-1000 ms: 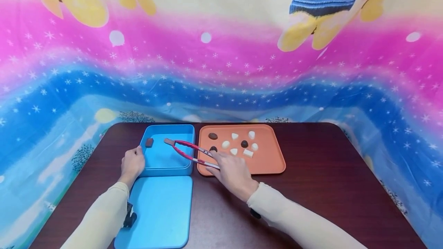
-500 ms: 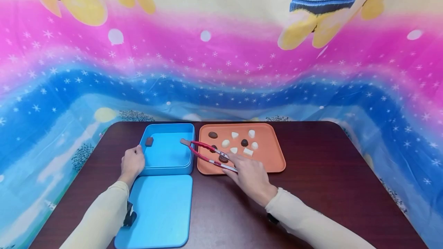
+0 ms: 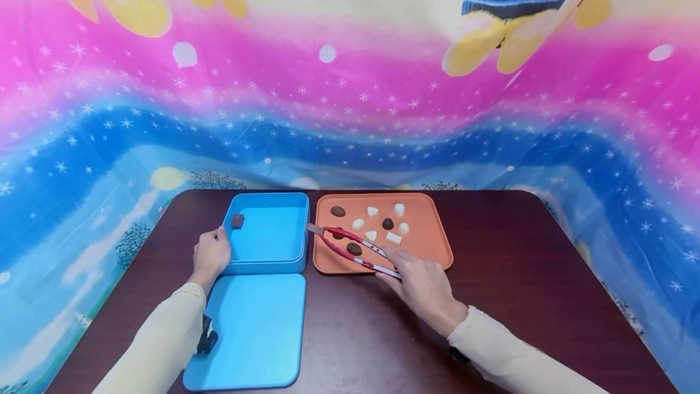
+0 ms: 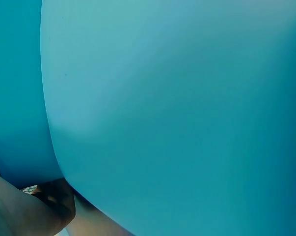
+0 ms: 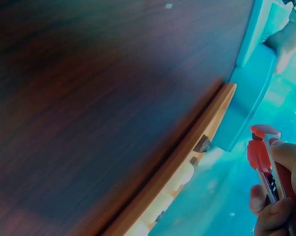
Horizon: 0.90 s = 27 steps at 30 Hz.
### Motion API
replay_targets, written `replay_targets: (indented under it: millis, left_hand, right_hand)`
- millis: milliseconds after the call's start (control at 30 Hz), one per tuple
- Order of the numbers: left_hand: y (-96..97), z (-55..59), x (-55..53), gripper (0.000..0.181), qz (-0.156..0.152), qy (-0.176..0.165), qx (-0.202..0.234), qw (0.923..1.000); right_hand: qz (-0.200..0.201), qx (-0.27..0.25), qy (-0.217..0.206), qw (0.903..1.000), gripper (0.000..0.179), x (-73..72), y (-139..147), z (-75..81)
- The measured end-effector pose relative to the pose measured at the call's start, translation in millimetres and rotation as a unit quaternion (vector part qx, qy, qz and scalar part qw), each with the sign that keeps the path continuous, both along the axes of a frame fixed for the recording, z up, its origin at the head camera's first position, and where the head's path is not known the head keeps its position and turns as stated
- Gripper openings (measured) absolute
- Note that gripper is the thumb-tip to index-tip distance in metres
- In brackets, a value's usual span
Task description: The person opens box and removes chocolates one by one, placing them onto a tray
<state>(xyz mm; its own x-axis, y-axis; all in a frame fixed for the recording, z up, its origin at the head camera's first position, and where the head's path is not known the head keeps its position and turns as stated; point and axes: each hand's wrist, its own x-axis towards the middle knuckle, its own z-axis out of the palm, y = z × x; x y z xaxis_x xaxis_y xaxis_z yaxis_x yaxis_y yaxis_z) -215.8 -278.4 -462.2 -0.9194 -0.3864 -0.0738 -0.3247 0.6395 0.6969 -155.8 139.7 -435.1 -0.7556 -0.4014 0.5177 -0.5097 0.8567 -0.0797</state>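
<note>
My left hand point(image 3: 211, 254) grips the left wall of an open blue box point(image 3: 266, 268), thumb near the rim. One brown square chocolate point(image 3: 237, 221) lies inside, by the left wall. My right hand point(image 3: 423, 287) holds red-and-silver tongs point(image 3: 350, 254), also in the right wrist view point(image 5: 265, 157). Their greyish-brown tips meet above the gap between box and orange tray point(image 3: 432, 254); whether anything is pinched there I cannot tell. On the tray sit several white chocolates point(image 3: 393, 238) and several dark ones point(image 3: 338, 211), one partly hidden behind the tongs.
A flat blue lid point(image 3: 251, 333) lies in front of the box on the dark wooden table point(image 3: 536, 284). The tray stands close to the box's right side. A printed cloth point(image 3: 350, 108) hangs around the table's back and sides.
My right hand has drawn the tongs to the right, from over the box to the tray's left edge. A dark chocolate at the tray's front has come into view. The left hand stays put.
</note>
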Motion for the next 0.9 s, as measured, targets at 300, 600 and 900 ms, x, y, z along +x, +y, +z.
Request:
replay_targets:
  millis: [300,600,900]
  left_hand:
    - [0.0,1.8,-2.0,0.051,-0.004,-0.004,0.003,1.0000]
    - [-1.5,1.6,-3.3,0.051,-0.004,-0.003,0.005,1.0000]
    - [-1.1,0.0,-0.1,0.053,0.001,-0.009,0.013,0.9999]
  right_hand:
    - [-0.007,0.038,0.014,0.9992,0.049,3.6,14,-1.2]
    - [-0.002,0.076,0.035,0.9965,0.052,9.5,25,-6.6]
    - [0.003,0.097,0.066,0.9930,0.051,11.6,32,-12.1]
